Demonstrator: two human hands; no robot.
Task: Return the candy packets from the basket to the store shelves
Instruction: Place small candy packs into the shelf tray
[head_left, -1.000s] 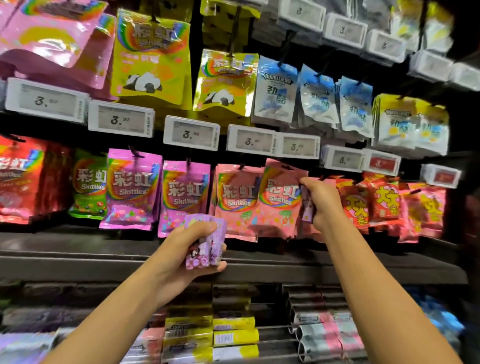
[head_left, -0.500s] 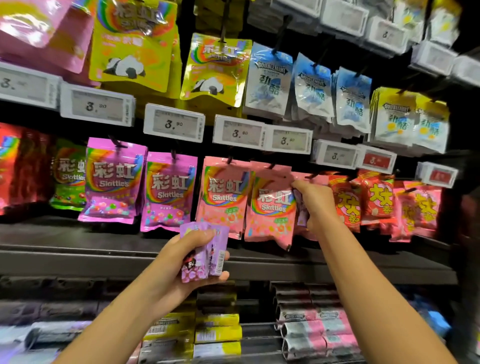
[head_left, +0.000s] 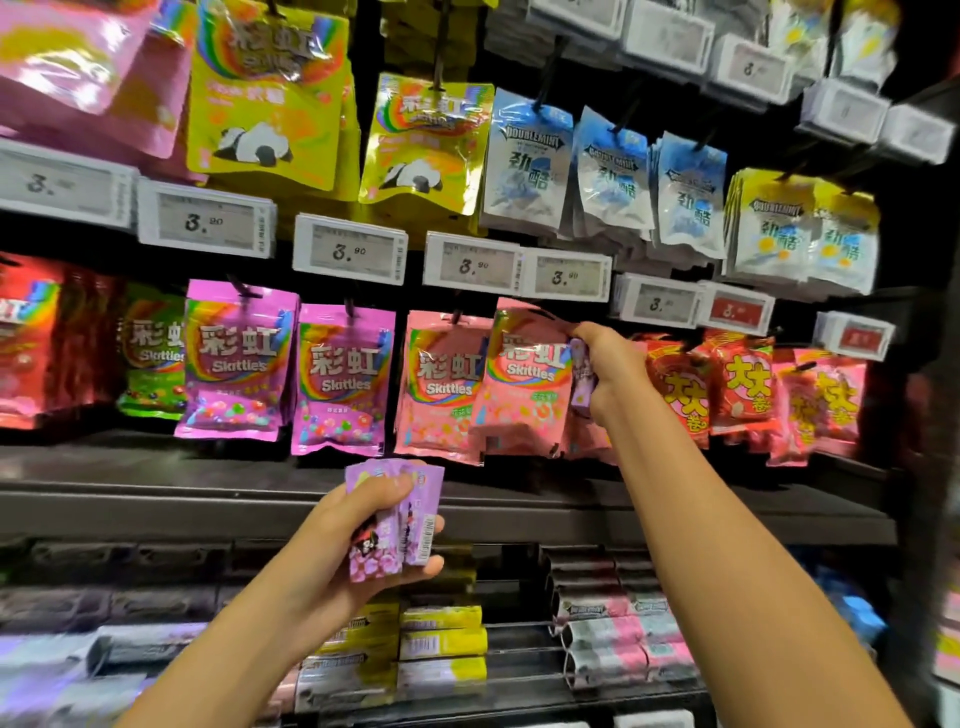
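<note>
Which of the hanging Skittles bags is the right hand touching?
The right hand touches the rightmost salmon-pink Skittles bag, at its upper right corner. Unlike its straight-hanging neighbours, it is tilted and pushed forward over the other salmon-pink bag.

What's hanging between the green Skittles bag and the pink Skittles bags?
In the head view, two purple Skittles bags hang between the green Skittles bag and the pink Skittles bags.

White price tags (head_left: 349, 253) along the rail, red price tags (head_left: 736, 312) toward the right end, dark shelf board (head_left: 156, 493) beneath the hanging rows, black hanging hooks (head_left: 545, 73) above
</note>
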